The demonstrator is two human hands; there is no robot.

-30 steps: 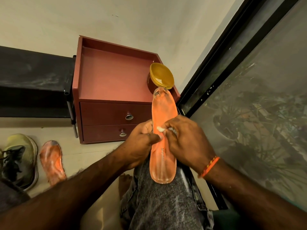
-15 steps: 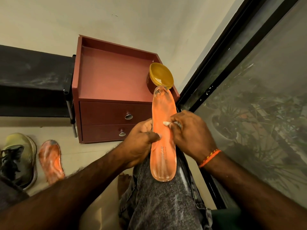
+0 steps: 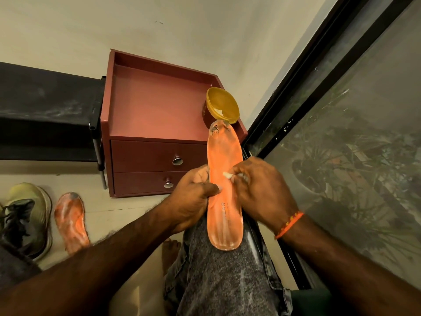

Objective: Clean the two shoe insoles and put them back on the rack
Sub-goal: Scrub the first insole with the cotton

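An orange insole lies lengthwise along my knee, heel end toward me, streaked with white. My left hand grips its left edge, thumb across the top. My right hand presses a small white wad against the insole's middle with the fingertips. A second orange insole, smeared white, lies on the floor at the left. The black shoe rack stands against the wall at the left.
A red-brown two-drawer cabinet stands ahead, with an open yellow jar on its right corner. A green-grey shoe lies by the floor insole. A dark-framed glass window runs along the right.
My right hand with the white wad has slid up the insole, away from me. The left hand keeps its grip and the insole has barely shifted.
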